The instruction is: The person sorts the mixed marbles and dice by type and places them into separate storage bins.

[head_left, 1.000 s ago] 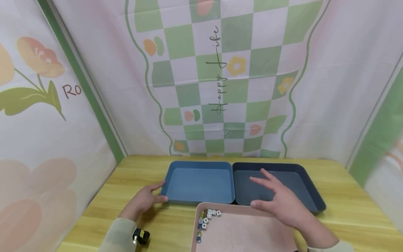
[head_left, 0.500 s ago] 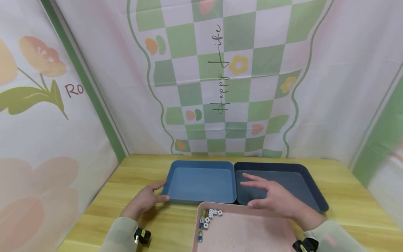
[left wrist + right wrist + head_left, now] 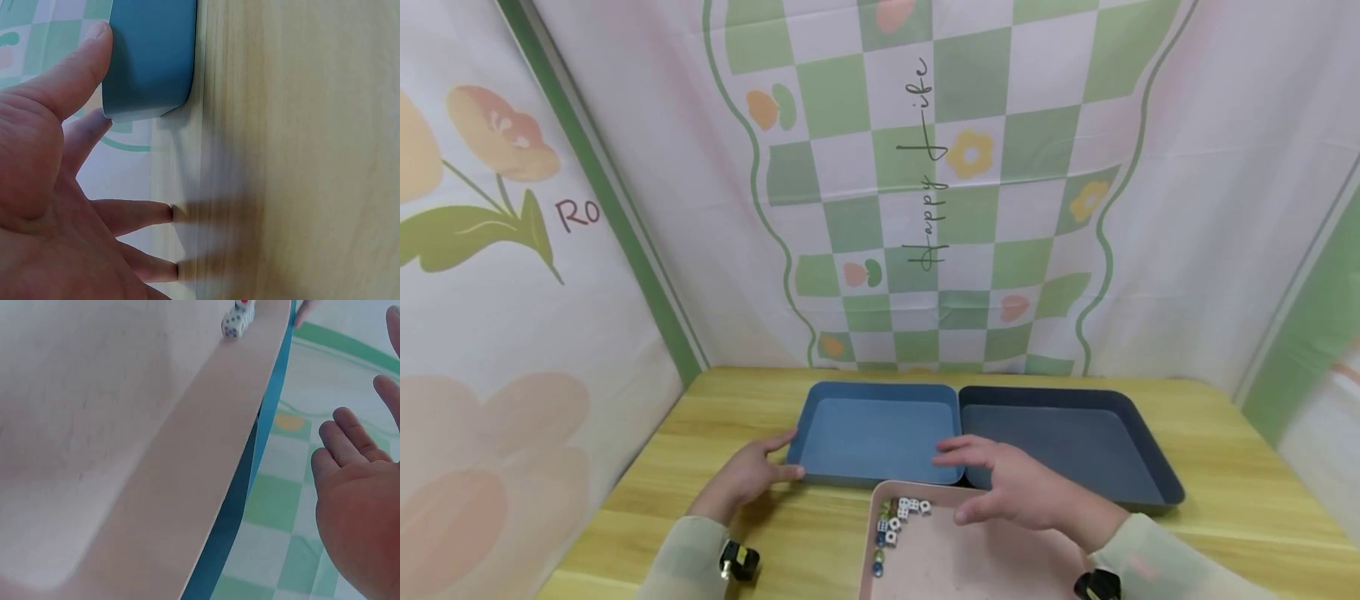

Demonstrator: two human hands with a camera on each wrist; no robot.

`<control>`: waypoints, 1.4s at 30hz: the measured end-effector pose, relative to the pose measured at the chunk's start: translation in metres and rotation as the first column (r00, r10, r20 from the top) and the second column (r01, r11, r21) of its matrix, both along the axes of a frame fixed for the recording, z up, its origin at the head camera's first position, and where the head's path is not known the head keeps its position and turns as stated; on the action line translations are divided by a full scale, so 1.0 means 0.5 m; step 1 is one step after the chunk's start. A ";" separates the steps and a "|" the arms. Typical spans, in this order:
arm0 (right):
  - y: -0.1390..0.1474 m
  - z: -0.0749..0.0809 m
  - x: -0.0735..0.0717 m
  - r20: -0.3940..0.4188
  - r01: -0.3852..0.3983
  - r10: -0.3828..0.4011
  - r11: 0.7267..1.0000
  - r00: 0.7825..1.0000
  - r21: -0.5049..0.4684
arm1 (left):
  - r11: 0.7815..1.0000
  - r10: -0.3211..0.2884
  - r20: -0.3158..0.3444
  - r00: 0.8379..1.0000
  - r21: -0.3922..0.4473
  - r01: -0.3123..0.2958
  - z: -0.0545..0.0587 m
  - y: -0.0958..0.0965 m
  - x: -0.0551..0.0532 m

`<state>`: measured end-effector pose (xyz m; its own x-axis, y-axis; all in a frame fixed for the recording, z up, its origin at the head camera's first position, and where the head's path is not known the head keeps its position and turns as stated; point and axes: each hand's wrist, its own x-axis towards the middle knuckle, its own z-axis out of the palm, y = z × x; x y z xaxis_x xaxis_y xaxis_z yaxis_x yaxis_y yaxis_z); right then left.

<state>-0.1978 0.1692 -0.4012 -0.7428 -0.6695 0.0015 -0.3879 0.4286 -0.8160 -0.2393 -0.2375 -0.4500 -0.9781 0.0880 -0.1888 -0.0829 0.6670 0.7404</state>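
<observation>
The blue tray [image 3: 865, 433], shallow, matt and round-cornered, lies toward the far edge of the desk [image 3: 812, 542]. The left hand [image 3: 747, 475] touches its left end, thumb and forefinger spread; the right hand [image 3: 1026, 492], fingers extended and holding nothing, hovers well apart from it, hiding part of the pink tray [image 3: 947, 567] and its far rim. White dice [image 3: 903, 508] and small glossy beads [image 3: 878, 569] line that tray's far-left corner. A navy tray [image 3: 1067, 437] adjoins the blue one, toward the desk's far-right corner.

"Happy Life" [image 3: 927, 200] vert. on back curtain [image 3: 973, 212]; "RO" [image 3: 577, 212] on L curtain [image 3: 512, 333].
</observation>
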 end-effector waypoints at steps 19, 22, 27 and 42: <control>-0.105 -0.051 0.017 0.047 -0.114 0.112 0.993 0.993 0.031 | 1.000 -0.003 0.004 1.000 -0.003 0.003 -0.002 0.001 -0.002; -0.117 -0.058 0.019 0.057 -0.128 0.125 0.991 0.991 0.046 | 1.000 -0.003 0.004 1.000 -0.004 0.003 -0.003 0.002 -0.001; -0.130 -0.070 0.022 0.036 -0.153 0.152 0.988 0.988 0.011 | 1.000 0.000 0.008 1.000 -0.004 0.000 -0.003 0.002 -0.001; -0.155 -0.087 0.041 -0.123 -0.164 0.181 0.977 0.976 0.139 | 1.000 0.001 0.005 1.000 0.007 -0.001 0.002 0.003 0.004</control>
<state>-0.1773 0.0914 -0.4448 -0.6152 -0.7884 -0.0007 -0.5669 0.4429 -0.6946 -0.2373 -0.2361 -0.4490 -0.9772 0.0887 -0.1928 -0.0868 0.6619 0.7445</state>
